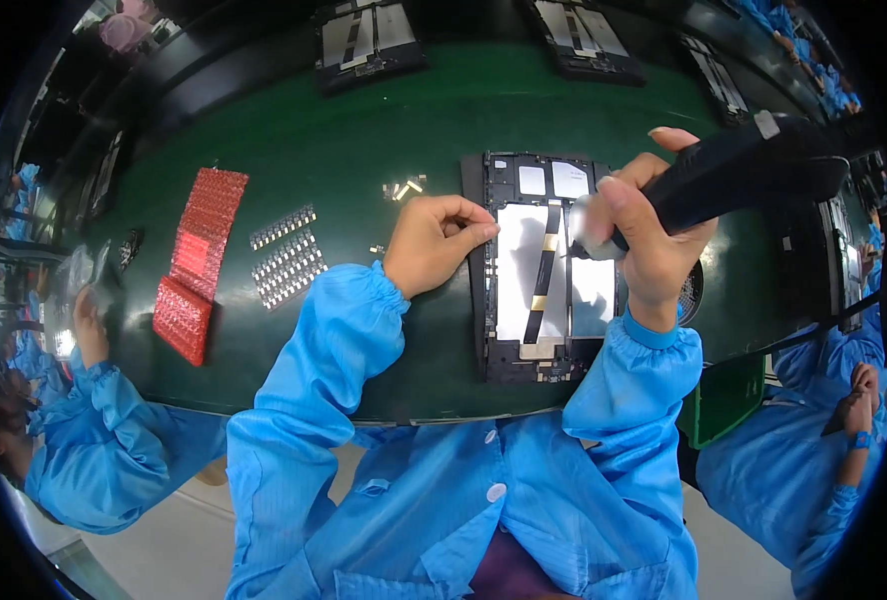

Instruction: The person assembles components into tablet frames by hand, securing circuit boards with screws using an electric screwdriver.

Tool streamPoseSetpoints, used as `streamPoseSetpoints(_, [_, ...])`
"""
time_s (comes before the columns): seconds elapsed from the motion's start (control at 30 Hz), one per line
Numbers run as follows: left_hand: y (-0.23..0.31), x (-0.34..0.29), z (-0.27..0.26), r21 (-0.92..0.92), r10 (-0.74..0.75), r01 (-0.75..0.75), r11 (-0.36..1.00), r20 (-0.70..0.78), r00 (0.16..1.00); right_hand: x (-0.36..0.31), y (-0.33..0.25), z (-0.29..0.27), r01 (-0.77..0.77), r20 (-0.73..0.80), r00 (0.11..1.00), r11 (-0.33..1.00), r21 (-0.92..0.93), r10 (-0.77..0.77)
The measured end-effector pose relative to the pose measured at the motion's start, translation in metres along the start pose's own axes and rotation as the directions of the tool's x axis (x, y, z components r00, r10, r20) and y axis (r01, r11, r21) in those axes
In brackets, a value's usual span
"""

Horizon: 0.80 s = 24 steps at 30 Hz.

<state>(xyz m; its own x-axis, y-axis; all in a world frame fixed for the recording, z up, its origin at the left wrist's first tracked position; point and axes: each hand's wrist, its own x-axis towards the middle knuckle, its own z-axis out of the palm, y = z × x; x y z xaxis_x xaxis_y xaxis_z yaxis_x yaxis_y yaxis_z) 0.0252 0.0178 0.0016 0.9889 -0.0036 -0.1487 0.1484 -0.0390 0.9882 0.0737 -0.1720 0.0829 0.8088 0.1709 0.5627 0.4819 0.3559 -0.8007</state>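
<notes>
My right hand (pixel 656 245) grips a black electric screwdriver (pixel 739 172), its front end pointing down over an opened tablet (pixel 519 265). The tablet lies in a black frame with a silvery inner plate and a dark ribbon cable (pixel 543 275) running down its middle. At the tablet's left edge, my left hand (pixel 432 243) has thumb and forefinger pinched together; whatever lies between them is too small to make out. Several small metal parts (pixel 404 188) lie on the table beyond that hand.
Left of my arm are sheets of small silvery parts (pixel 289 270) and red bubble wrap (pixel 204 240). More opened tablets (pixel 369 40) stand along the far side. A co-worker's hand (pixel 89 325) is at the left; another person in blue (pixel 804 450) sits at the right, near a green bin (pixel 729 405).
</notes>
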Motion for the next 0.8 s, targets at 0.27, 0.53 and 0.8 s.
streamPoseSetpoints(0.27, [-0.003, 0.008, 0.001, 0.276, 0.220, -0.201, 0.940, -0.041, 0.975, 0.005, 0.018, 0.031, -0.097, 0.008, 0.995, 0.995, 0.032, 0.096])
streamPoseSetpoints(0.53, [0.008, 0.025, -0.018, 0.330, 0.058, -0.062, 0.942, 0.021, 0.998, 0.004, 0.049, 0.051, -0.076, 0.105, 0.991, 0.994, -0.073, 0.084])
streamPoseSetpoints(0.8, [0.019, 0.028, -0.021, 0.167, -0.133, 0.111, 0.980, 0.125, 0.983, 0.003, 0.056, 0.050, -0.078, 0.116, 0.989, 0.993, -0.090, 0.088])
